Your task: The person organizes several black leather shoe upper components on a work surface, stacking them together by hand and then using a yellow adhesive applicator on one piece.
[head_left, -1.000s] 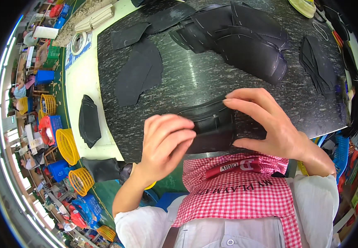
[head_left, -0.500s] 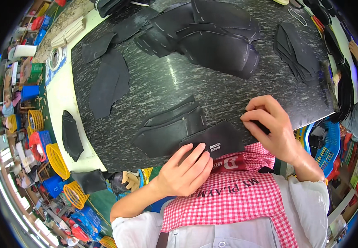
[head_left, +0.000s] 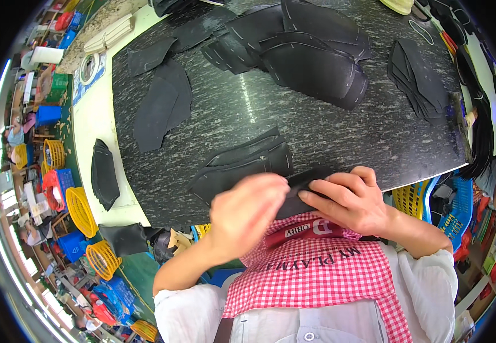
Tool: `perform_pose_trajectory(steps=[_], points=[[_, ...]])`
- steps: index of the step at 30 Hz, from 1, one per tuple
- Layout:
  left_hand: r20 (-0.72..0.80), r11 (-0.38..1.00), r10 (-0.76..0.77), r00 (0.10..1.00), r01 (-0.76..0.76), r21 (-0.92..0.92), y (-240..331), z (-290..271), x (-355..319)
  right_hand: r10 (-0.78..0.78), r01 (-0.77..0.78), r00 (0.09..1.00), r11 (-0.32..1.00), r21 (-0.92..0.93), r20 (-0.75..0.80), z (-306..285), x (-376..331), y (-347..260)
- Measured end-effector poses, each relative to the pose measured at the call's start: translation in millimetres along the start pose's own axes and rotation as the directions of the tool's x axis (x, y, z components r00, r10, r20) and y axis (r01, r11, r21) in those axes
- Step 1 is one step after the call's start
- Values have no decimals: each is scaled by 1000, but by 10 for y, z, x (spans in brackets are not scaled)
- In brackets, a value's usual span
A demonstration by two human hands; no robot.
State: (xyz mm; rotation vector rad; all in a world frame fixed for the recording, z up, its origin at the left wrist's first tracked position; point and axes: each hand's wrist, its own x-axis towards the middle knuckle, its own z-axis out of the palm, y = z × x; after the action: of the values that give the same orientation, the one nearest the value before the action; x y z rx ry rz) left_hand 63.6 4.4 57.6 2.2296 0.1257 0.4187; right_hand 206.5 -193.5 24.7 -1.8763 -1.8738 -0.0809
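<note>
A small black leather-like piece [head_left: 290,210] lies at the table's near edge, in front of my apron. My right hand [head_left: 354,200] is closed on its right part, the fingers bent over it and covering much of it. Motion blurs my left hand [head_left: 242,214], whose fingertips are at the left side of that piece; whether they grip it cannot be made out. Just beyond the left hand rests a short stack of black cut pieces [head_left: 242,160] with pale marks along the edges, partly hidden by that hand.
Larger marked black pieces [head_left: 311,63] are piled at the far middle of the dark speckled table [head_left: 219,114]. More flat pieces [head_left: 165,106] lie at left, and a fanned stack [head_left: 417,77] at right. Another stack [head_left: 105,174] sits on the pale left border. Baskets [head_left: 79,211] stand beyond.
My right hand has moved left and down onto the small black piece. My left hand has lifted and turned, now blurred. The printing on the piece is no longer visible.
</note>
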Motion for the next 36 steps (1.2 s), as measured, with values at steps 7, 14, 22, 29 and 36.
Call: perform_pose_trajectory(steps=[7, 14, 22, 29, 36], points=[[-153, 876, -401, 903, 328, -354, 10, -274, 3, -151, 182, 976, 960, 210, -159, -106, -38, 130], [-250, 955, -251, 935, 282, 96, -181, -516, -277, -133, 136, 989, 722, 679, -56, -149, 106, 31], [-125, 967, -40, 991, 7, -253, -248, -635, -498, -64, -94, 985, 586, 805, 162, -77, 638, -52], [-182, 784, -556, 811, 440, -438, -93, -522, -474, 453, -471, 851, 437, 767, 264, 75, 1003, -154], [-131, 745, -593, 795, 479, -465, -272, -496, -483, 463, -491, 857, 597, 634, 227, 188, 1078, -187]])
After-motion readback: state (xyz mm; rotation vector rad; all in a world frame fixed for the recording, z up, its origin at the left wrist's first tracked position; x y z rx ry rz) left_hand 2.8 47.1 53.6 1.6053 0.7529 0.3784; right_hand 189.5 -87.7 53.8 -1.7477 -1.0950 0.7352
